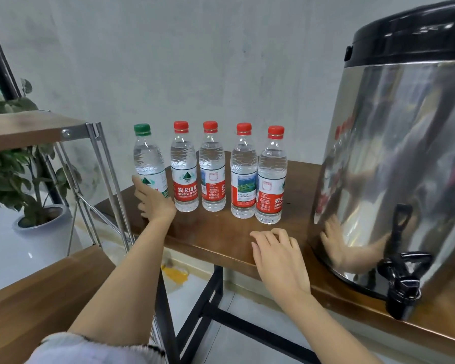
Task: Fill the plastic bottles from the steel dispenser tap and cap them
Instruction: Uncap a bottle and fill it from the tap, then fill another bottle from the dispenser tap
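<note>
- Wrapping up or restarting, hard to say which: all five bottles stand upright in a row on the worktop [221, 240], capped, and look full of clear water to the shoulder.
- Step in hand, as I judge it: placing or picking the green-capped bottle [149, 164] at the left end of the row. Can't tell which from this view.
- Left hand [155, 203]: curled round the lower label of that bottle and hiding its base. Index finger lies up the bottle's left side, thumb is hidden (so grip firmness unknown).
- Right hand [276, 254]: fingers loosely bent, tips on the worktop near its front edge. It holds nothing and sits between the row and the steel dispenser [405, 153].
- Red-capped bottles [212, 166]: four, just beside each other to the right of the green one, untouched, caps on.
- Dispenser stands at the right end of the worktop with its black lid [410, 32] on. Its black tap [402, 274] hangs over the front edge with nothing under it and no flow visible.
- Next move, if any filling is left: uncap a bottle, carry it right, put its mouth under the spout and work the lever with the free hand. The narrow neck makes spilling the likely risk.
- If all are done, let go and clear the hands.
- Left of the worktop: metal-framed wooden shelf [32, 127], potted plant [24, 153].
</note>
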